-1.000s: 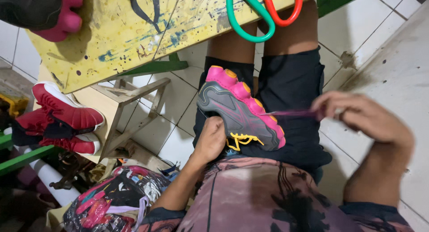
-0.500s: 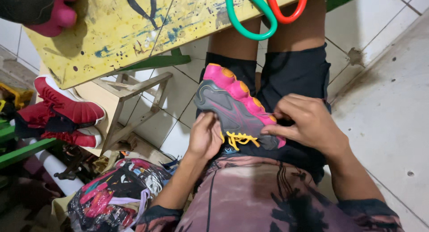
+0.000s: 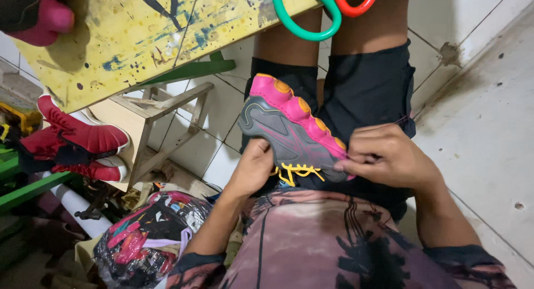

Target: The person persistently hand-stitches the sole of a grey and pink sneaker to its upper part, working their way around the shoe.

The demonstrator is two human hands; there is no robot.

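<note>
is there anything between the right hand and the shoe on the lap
Nothing visible. The right hand pinches right at the pink sole edge of the grey and pink sneaker, while the left hand grips its upper near the yellow laces.

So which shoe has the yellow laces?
The grey shoe with the pink sole, held on the lap between the left hand and right hand. The red shoes on the floor at the left show none.
</note>
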